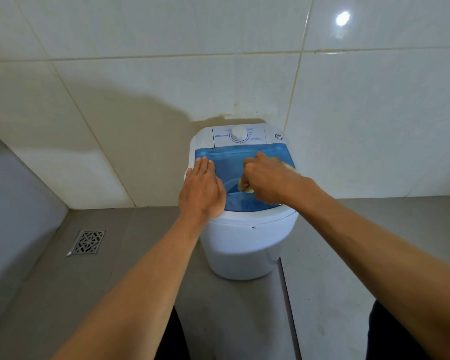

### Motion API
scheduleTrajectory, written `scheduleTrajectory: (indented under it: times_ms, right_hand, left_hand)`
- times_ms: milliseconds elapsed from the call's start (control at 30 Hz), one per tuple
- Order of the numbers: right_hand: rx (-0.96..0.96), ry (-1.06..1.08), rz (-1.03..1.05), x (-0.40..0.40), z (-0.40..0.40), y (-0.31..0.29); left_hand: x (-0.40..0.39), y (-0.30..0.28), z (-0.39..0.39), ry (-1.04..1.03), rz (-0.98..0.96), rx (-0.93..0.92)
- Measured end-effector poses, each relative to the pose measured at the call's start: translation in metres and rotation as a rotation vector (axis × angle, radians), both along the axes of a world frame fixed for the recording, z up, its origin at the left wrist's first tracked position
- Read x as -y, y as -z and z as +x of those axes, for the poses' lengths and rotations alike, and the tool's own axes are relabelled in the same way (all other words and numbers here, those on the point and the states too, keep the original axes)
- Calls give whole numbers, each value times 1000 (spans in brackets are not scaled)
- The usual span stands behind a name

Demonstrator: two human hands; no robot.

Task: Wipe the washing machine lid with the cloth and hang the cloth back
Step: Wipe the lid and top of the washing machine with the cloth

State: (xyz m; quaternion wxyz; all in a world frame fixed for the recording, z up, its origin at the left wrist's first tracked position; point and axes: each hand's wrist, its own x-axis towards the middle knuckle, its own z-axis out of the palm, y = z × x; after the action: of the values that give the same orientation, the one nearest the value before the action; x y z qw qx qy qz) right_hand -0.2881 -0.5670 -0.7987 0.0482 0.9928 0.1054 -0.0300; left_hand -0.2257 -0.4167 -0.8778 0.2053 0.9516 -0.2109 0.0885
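A small white washing machine (244,245) stands on the grey floor against the tiled wall. Its translucent blue lid (229,162) is down. My left hand (203,188) lies flat with fingers together on the lid's left edge, holding nothing. My right hand (265,180) is closed around a bunched yellowish cloth (244,187) and presses it onto the middle of the lid. Most of the cloth is hidden under the hand; bits show below the fingers and at the far right side. Behind the lid sits a white control dial (239,133).
A metal floor drain grate (87,242) is set in the floor to the left. White tiled walls close off the back and left. A raised grey ledge (13,203) runs along the left. My dark trouser legs show at the bottom edge.
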Motion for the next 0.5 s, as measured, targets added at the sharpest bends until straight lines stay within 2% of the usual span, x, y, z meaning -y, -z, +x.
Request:
scheduleTrajectory:
  times_ms: [200, 367, 500]
  right_hand:
    - [-22, -56, 30, 1, 0, 0]
    - [-35, 70, 98, 19, 0, -1]
    - [-37, 40, 145, -1, 2, 4]
  left_hand:
    - [-1, 0, -1, 9, 2, -8]
    - [1, -2, -2, 7, -4, -15]
    - [0, 0, 1, -13, -16, -17]
